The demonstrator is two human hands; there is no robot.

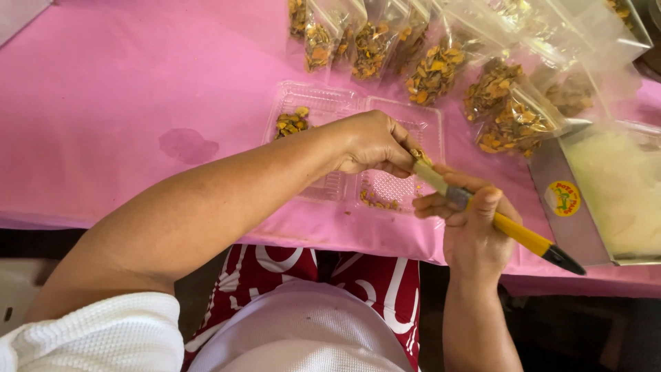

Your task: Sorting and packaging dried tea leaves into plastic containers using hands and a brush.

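My right hand (471,220) grips a yellow-handled, black-tipped paintbrush (506,227); my left hand (375,143) pinches its bristle end over the clear plastic clamshell tray (430,127) near the pink table's front edge. Seemingly cleaning bristles; next needs gentle pulling.

A row of clear plastic bags (441,62) holding orange-brown dried pieces is lying along the far side of the pink table, their tops leaning away; an open clear plastic clamshell box (330,103) is sitting just in front of them, a few of the same pieces resting in its two halves; a round yellow sticker (563,198) with green and red print is showing on the metal tray's sloping wall at the right.
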